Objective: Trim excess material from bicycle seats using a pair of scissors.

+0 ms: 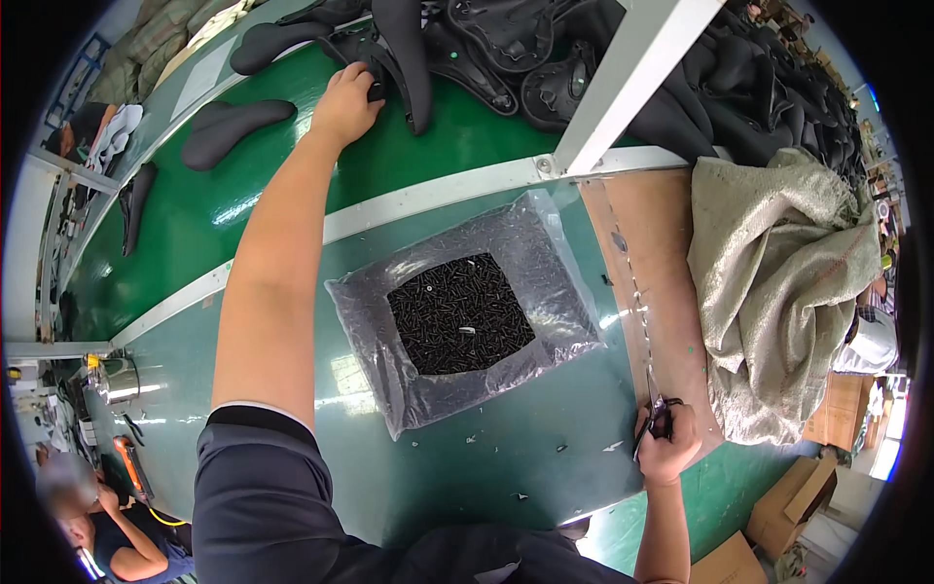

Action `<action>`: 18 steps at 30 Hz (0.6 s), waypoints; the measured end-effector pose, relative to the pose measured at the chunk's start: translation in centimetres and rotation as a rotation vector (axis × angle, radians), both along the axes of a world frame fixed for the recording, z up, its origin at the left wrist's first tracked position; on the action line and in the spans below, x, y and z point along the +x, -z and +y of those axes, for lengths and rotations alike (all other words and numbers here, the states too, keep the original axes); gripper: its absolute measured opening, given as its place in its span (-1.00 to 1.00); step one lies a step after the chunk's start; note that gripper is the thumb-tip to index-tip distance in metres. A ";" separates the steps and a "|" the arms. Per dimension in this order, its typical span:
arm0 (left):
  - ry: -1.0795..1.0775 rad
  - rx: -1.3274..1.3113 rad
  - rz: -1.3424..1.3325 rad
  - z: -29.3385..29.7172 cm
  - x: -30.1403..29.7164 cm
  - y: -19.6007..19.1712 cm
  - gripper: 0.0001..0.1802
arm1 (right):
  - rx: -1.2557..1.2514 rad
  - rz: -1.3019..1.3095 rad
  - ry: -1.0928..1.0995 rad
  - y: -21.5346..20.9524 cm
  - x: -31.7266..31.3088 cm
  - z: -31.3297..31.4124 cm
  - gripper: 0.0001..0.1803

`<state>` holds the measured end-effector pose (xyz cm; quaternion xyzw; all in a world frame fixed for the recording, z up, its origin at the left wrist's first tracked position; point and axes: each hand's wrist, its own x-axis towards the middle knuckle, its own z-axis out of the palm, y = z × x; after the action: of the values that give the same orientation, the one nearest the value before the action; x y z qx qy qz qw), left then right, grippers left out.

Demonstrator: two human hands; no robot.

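Note:
My left hand [348,105] reaches far across to the green conveyor belt [389,161]. Its fingers are closed on the end of a black bicycle saddle [362,51], which lies among other saddles. Low on the right, my right hand [671,443] grips a pair of scissors [656,401] by dark handles, blades pointing away from me. Between my arms a clear plastic bag [564,292] lies flat on the green tabletop [525,419]. A squarish opening in its top bares many small black screws [462,311]. Two pale bits rest on them.
A white metal post [632,78] rises beside the belt. More black saddles [739,88] are heaped at the far right. A woven sack [778,282] drapes over the right side, near cardboard boxes [793,501]. An orange-handled tool [131,465] lies left; another person [136,545] sits beyond.

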<state>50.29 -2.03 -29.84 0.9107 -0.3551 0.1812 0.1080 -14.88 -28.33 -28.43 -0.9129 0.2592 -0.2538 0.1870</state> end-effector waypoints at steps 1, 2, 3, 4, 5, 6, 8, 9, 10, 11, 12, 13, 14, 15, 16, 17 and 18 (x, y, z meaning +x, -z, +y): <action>0.100 -0.060 -0.103 0.8 0.2 0.3 -0.48 | 0.007 -0.001 0.000 0.1 0.2 0.1 -0.71; 0.096 -0.105 -0.085 1.1 -0.8 0.4 -0.53 | 0.004 -0.002 0.002 0.0 0.2 0.1 -0.71; 0.100 -0.105 -0.085 1.7 -1.7 0.0 -0.53 | 0.002 -0.007 -0.001 0.0 0.2 0.1 -0.72; 0.100 -0.116 -0.111 2.8 -3.1 -1.1 -0.54 | 0.004 -0.010 -0.003 -0.1 0.1 0.0 -0.72; 0.099 -0.126 -0.135 3.8 -4.7 -2.3 -0.54 | 0.001 -0.015 0.000 0.0 -0.1 0.1 -0.72; 0.164 -0.176 -0.260 5.0 -6.4 -3.5 -0.60 | -0.002 -0.023 -0.002 0.0 -0.3 0.1 -0.72; 0.146 -0.142 -0.283 8.2 -11.7 -7.1 -0.63 | -0.021 -0.028 -0.018 0.4 -0.5 0.1 -0.73; 0.144 -0.120 -0.295 9.4 -14.7 -8.3 -0.64 | -0.049 -0.023 -0.016 0.5 -1.0 0.0 -0.73; 0.155 -0.110 -0.329 10.6 -17.8 -9.2 -0.62 | -0.038 -0.033 -0.011 0.8 -1.0 0.1 -0.72; 0.139 -0.095 -0.323 11.6 -21.4 -9.8 -0.62 | -0.024 -0.028 -0.029 0.9 -1.2 0.2 -0.72; 0.145 -0.073 -0.316 12.3 -25.4 -10.2 -0.60 | -0.067 -0.040 -0.011 1.0 -1.4 0.2 -0.71; 0.152 -0.055 -0.305 12.8 -29.1 -10.3 -0.57 | -0.114 -0.049 0.006 1.3 -1.3 0.0 -0.69; 0.142 -0.061 -0.283 13.3 -32.9 -10.5 -0.56 | -0.126 -0.043 0.024 1.6 -1.7 -0.2 -0.69; 0.137 -0.070 -0.257 13.6 -36.6 -10.3 -0.55 | -0.141 -0.032 0.047 1.9 -2.0 -0.3 -0.68; 0.136 -0.081 -0.209 13.9 -39.7 -9.6 -0.54 | -0.126 -0.025 0.047 1.8 -1.9 -0.5 -0.68; 0.137 -0.092 -0.154 14.3 -43.1 -8.8 -0.53 | -0.109 -0.013 0.049 1.5 -2.0 -0.3 -0.69; 0.140 -0.105 -0.057 14.0 -46.3 -8.1 -0.53 | -0.102 -0.017 0.029 1.5 -1.8 -0.2 -0.69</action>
<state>4.02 12.00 -21.76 0.8711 -0.4109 0.2175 0.1580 -16.67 -28.52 -29.90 -0.9153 0.2577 -0.2769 0.1386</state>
